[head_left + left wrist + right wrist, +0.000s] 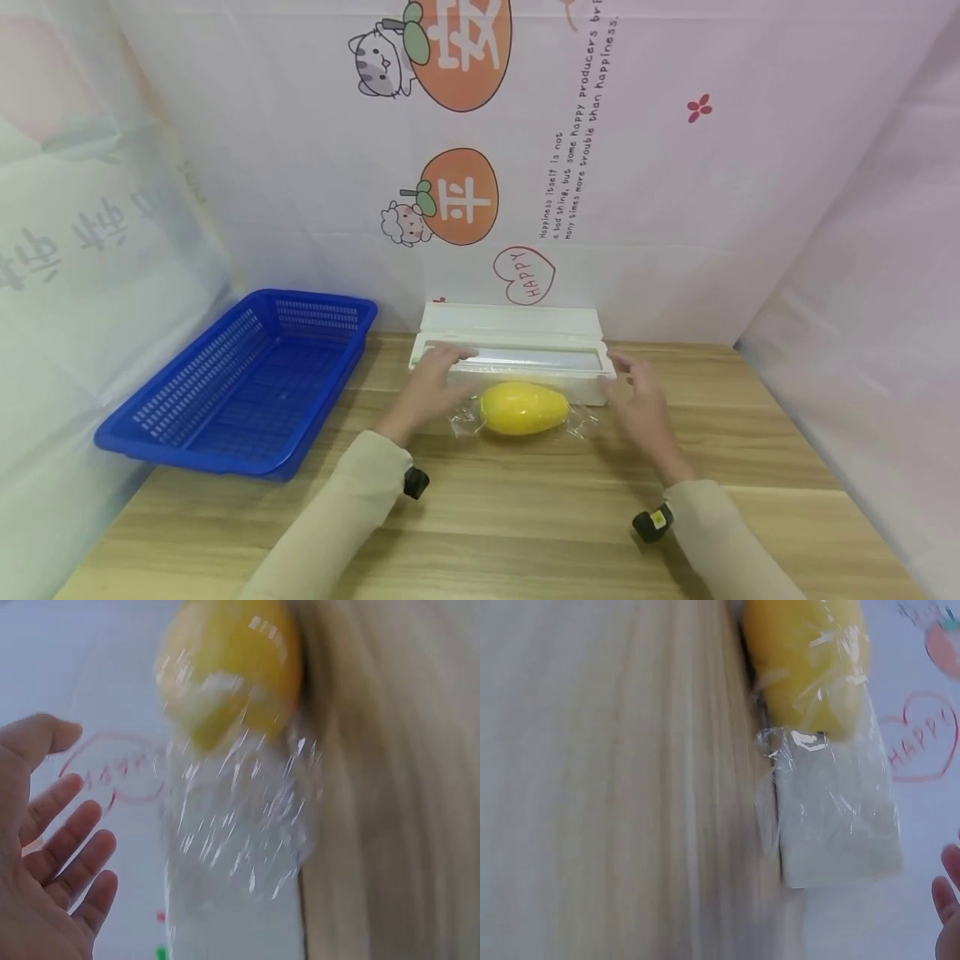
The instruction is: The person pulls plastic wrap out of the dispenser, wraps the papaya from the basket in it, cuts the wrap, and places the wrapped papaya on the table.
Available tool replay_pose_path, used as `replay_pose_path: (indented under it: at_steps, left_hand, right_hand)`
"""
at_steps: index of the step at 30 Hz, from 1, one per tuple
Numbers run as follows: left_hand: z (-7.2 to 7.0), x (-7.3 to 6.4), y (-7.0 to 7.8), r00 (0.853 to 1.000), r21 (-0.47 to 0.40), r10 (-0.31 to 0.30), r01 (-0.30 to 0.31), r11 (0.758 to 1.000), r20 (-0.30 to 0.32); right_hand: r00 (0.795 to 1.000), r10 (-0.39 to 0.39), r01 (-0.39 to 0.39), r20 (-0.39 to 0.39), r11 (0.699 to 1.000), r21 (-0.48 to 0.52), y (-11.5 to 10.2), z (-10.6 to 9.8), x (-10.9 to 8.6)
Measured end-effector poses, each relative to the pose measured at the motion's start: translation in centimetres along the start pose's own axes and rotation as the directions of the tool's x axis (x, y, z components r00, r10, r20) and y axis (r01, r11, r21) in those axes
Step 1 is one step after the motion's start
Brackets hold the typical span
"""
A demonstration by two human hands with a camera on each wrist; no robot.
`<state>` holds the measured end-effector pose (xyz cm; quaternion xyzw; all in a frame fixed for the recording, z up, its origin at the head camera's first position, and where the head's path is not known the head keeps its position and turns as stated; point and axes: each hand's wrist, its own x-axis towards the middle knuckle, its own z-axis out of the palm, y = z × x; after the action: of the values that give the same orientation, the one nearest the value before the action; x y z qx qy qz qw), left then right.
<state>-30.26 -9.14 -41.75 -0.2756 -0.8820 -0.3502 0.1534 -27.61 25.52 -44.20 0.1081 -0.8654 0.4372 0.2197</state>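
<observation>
A yellow, mango-shaped fruit (pixel 523 408) lies on the table in clear plastic film (pixel 467 415), whose loose ends stick out at both sides. Directly behind it stands a white cling film box (pixel 592 387) with its lid (pixel 510 319) raised and a roll (pixel 536 359) inside. My left hand (pixel 429 390) is at the box's left end, fingers over its edge in the head view; the left wrist view shows them loosely bent around nothing. By the right end is my right hand (pixel 640 408), its fingers apart; only some fingertips (pixel 951 862) appear in the right wrist view.
A blue plastic basket (pixel 322 412) with slotted sides stands on the left of the wooden table (pixel 517 525). Printed white cloth (pixel 637 275) rises behind the box and along both sides.
</observation>
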Motion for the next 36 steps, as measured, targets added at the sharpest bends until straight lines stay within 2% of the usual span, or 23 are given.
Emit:
replay_pose_path:
  at_steps: [2,5,9,16,19,26,36]
  left_hand:
    - [0.7,-0.1,0.9,0.998,0.039,-0.001,-0.002,0.999,0.060]
    - [1.7,-0.4,2.0,0.990,0.100,0.004,-0.018,0.995,0.138]
    - [2.8,-1.0,2.4,0.981,0.146,-0.007,-0.022,0.989,0.192]
    - [3.7,-1.5,2.1,0.970,0.156,-0.054,0.017,0.988,0.238]
    - [3.7,-1.6,2.1,0.968,0.154,-0.069,0.032,0.988,0.243]
    - [4.1,-1.9,1.9,0.968,0.119,-0.062,0.033,0.992,0.243]
    - [4.2,-2.4,1.9,0.971,0.087,-0.029,0.008,0.996,0.238]
  right_hand:
    - [0.993,-0.071,0.077,0.093,0.995,-0.063,-0.5,0.2,-0.2]
    - [0.964,-0.132,0.161,0.229,0.980,-0.116,-0.9,0.8,-0.6]
    - [0.930,-0.168,0.218,0.327,0.968,-0.124,-1.1,1.9,-1.1]
    - [0.914,-0.237,0.309,0.331,0.933,-0.186,-1.8,2.9,-1.4]
    - [0.913,-0.226,0.309,0.341,0.927,-0.212,-2.0,3.3,-1.4]
    - [0.911,-0.137,0.224,0.390,0.957,-0.186,-1.9,3.9,-1.6]
    - [0.907,-0.165,0.225,0.387,0.967,-0.115,-2.1,3.5,-1.9]
